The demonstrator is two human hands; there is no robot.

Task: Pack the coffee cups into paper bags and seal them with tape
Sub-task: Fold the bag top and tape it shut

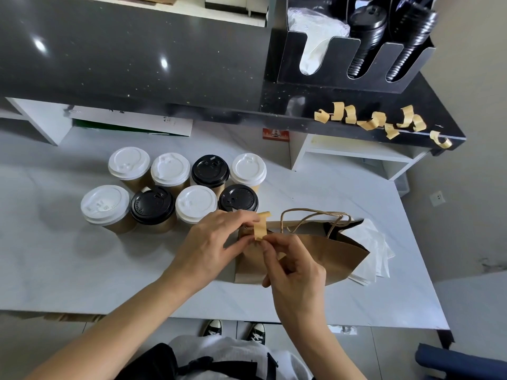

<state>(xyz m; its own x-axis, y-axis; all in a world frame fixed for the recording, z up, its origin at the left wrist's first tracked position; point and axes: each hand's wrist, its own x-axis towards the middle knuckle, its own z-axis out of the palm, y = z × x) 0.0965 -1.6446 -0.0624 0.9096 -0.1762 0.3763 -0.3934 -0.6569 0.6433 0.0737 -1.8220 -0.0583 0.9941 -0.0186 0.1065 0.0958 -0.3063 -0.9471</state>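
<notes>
Both hands meet over the near-left top corner of a brown paper bag (323,259), which stands on the white marble table (82,264). Left hand (216,237) pinches the upper part of a short tan tape strip (260,226) with its fingertips, wrist bent and forearm coming in from the lower left. Right hand (293,267) pinches the strip's lower end between thumb and forefinger, its other fingers curled under, forearm rising from below. That strip hangs curled just above the bag's folded mouth. Twine handles (315,216) loop above the bag's far edge beyond the right hand, and the bag's far-right corner gapes open and dark.

Right of the bag, partly under it, lies a stack of white paper sheets (375,253). Just beyond the left hand stand 8 lidded coffee cups (170,187) in 2 rows of 4, 5 with white lids and 3 with black; the nearest black lid sits just past the left fingers. Bare tabletop spreads left of the left forearm and toward the near edge.

Farther off, past the right hand, 7 or so curled tape pieces (384,123) stick along the edge of a black counter (137,64), behind which a black lid holder (356,58) stands.
</notes>
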